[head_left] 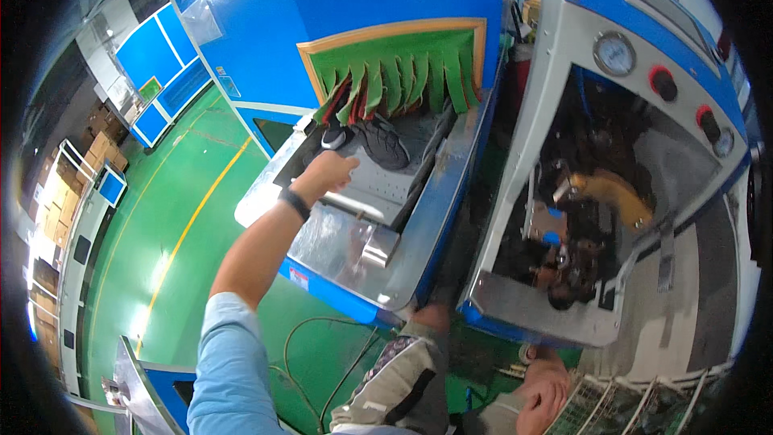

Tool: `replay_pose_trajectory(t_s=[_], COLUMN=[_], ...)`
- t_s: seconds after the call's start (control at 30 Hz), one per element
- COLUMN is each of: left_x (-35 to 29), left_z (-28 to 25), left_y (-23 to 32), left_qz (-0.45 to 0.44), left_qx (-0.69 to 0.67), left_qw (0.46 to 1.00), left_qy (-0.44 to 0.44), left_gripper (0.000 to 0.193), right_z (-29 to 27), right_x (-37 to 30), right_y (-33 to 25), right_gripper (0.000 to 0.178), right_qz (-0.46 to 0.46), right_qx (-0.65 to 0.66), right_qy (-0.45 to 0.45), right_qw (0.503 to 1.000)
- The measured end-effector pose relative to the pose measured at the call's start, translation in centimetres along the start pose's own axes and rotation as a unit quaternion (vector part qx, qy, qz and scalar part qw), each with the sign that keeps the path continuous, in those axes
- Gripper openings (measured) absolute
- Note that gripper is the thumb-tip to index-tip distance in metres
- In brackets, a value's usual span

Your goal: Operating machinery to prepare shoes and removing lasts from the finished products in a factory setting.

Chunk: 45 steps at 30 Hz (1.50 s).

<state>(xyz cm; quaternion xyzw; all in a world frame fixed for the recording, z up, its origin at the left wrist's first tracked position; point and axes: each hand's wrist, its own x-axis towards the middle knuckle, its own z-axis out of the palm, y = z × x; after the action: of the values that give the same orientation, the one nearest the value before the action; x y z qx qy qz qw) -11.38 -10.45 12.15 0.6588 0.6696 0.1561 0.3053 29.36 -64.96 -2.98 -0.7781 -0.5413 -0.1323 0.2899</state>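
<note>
I can't tell whether my left hand [326, 175], fingers curled, or my right hand [544, 399] grips anything, so I'd approach the dark shoes [386, 146] by the metal bed's [374, 185] far edge low, avoiding the green fringe [394, 72].

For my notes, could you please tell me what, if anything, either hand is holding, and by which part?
Nothing shows in the left hand, near the shoes; the right hand also appears empty.
</note>
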Motion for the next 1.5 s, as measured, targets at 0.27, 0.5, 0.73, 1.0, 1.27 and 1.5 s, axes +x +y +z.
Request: replay_pose_trajectory(t_s=[0.27,0.5,0.73,1.0,1.27,1.5], left_x=[14.8,14.1,0.4,-28.7,-42.8,-44.1], left_z=[16.4,15.0,3.6,5.6,17.3,23.0], left_y=[3.8,4.2,-4.1,-8.2,-2.2,5.9], left_qz=[-0.156,-0.221,-0.053,0.110,-0.056,0.086], left_qx=[-0.036,-0.051,-0.493,-0.604,-0.534,-0.500], left_qw=[0.956,0.930,0.868,0.783,0.705,0.739], left_qy=[0.246,0.289,0.024,-0.099,-0.463,-0.444], left_gripper=[0.113,0.091,0.025,0.075,0.087,0.093], right_z=[3.0,2.5,0.5,-1.7,-5.5,-7.3], right_x=[1.7,4.5,4.0,7.2,2.1,-2.0], right_y=[1.6,0.7,0.6,-8.8,-15.9,-13.0], right_gripper=[0.023,0.024,0.014,0.097,0.075,0.117], right_qz=[-0.082,-0.077,-0.009,0.147,0.296,0.172], right_qx=[-0.053,-0.023,0.037,0.811,0.884,0.655], right_qy=[-0.027,-0.028,-0.180,-0.171,-0.044,0.001], right_qw=[0.995,0.996,0.983,0.541,0.358,0.736])
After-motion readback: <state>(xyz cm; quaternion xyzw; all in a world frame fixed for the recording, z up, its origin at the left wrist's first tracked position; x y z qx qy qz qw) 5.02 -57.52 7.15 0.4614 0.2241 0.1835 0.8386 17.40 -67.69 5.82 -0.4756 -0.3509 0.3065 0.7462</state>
